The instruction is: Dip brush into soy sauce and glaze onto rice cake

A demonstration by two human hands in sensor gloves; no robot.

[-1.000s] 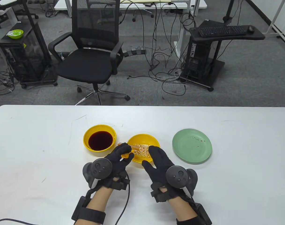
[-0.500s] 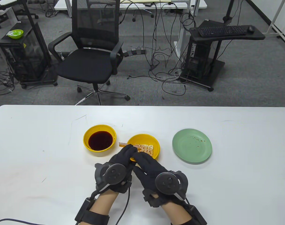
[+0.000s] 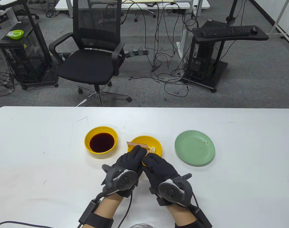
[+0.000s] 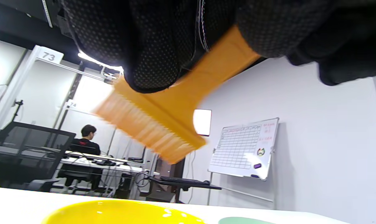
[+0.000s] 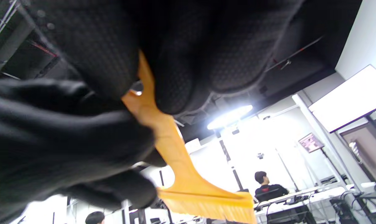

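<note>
The white table [image 3: 40, 142] carries all task items. The landmark is the middle yellow bowl [image 3: 156, 143], which stands between the other two dishes.

Green plate [image 3: 194, 147]: lies to the right of the middle bowl, apart from it, with a few dark specks on its surface.

Sauce bowl [image 3: 88, 137]: stands just to the left of the middle bowl, not touching it. It is yellow and holds dark soy sauce [image 3: 101, 142].

Left hand [image 3: 130, 161]: reaches over the near left rim of the middle bowl. In the left wrist view its fingers [image 4: 150, 46] are closed on the flat orange handle of the brush [image 4: 163, 121], close behind the bristle head.

Right hand [image 3: 158, 166]: lies over the near rim of the middle bowl, pressed against the left hand. In the right wrist view its fingers [image 5: 181, 62] are clenched around the narrow end of the brush [image 5: 188, 183] handle. Both hands thus grip the same brush.

Brush: in the table view the brush [image 3: 136, 144] head shows as a flat strip above the far left part of the middle bowl, beyond the left fingertips. The wrist views show it raised off the bowl, with the bristles pointing away from the hands. The sauce bowl is well clear of the bristles.

Rice cake [image 3: 152, 149]: lies inside the middle bowl, just past the fingertips, mostly covered by the hands.
</note>
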